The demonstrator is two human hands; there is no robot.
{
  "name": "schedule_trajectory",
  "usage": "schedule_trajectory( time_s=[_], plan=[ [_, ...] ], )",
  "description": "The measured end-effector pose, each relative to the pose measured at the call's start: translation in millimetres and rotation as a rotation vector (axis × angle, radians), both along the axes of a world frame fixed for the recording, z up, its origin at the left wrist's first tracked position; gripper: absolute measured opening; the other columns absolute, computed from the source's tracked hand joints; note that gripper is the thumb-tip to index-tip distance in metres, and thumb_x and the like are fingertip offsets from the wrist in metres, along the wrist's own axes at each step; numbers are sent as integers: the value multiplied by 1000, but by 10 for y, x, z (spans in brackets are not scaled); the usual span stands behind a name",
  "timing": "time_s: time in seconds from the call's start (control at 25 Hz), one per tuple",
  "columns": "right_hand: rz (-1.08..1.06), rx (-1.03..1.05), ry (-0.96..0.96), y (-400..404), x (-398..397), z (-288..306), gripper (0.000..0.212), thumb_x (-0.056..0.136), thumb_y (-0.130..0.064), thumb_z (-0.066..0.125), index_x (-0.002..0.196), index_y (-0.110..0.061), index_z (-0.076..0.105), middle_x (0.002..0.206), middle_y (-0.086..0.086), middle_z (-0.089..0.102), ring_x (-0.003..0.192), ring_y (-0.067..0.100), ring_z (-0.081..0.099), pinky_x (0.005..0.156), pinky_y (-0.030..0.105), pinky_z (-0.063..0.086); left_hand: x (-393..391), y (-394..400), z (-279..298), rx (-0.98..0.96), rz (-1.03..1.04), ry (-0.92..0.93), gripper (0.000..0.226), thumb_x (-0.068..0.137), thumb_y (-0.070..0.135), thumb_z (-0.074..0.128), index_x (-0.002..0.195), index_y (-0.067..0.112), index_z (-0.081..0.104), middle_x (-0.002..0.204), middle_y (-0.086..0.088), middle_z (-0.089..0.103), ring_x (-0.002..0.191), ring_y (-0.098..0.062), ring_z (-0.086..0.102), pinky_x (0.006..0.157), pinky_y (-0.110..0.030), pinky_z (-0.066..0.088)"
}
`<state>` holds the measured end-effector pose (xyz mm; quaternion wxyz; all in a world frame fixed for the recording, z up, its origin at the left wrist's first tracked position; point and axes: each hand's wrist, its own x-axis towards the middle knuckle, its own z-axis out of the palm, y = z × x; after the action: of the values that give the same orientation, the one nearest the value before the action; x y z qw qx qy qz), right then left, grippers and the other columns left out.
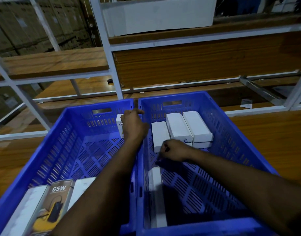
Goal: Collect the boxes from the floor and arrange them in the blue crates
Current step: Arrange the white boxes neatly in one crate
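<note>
Arranging step. Left hand (132, 124), centre frame, grips a white box (119, 127) at the left crate (49, 155) far corner. Right hand (171, 150) curled at a box (159, 136) in the right crate (235, 147); grip unclear. Next, likely: seat both flush.

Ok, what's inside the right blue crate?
Right blue plastic crate: white cardboard boxes at the far end, one upright white box nearer. The right hand covers part of the row.
</note>
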<state>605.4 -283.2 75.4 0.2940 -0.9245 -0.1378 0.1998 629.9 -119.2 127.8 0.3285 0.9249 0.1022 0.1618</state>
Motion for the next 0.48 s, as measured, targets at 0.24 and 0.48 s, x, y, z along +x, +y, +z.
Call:
schedule_trajectory(
  time_s=[0.24, 0.48],
  plan=[
    [176, -42, 351, 312, -365, -22, 40, 91, -38, 67, 120, -16, 52, 113, 3, 60, 96, 24, 65, 79, 35, 58, -8, -10, -22, -1, -2, -46, 43, 82, 13, 76, 121, 22, 64, 136, -9, 50, 132, -28, 41, 100, -44, 46],
    [-72, -21, 458, 283, -406, -74, 81, 78, -32, 82, 140, -10, 34, 120, 8, 46, 83, 28, 64, 58, 36, 61, -9, -37, -16, -5, 3, -68, 38, 84, 17, 76, 119, 24, 65, 134, -7, 53, 130, -28, 45, 97, -44, 48]
  ],
)
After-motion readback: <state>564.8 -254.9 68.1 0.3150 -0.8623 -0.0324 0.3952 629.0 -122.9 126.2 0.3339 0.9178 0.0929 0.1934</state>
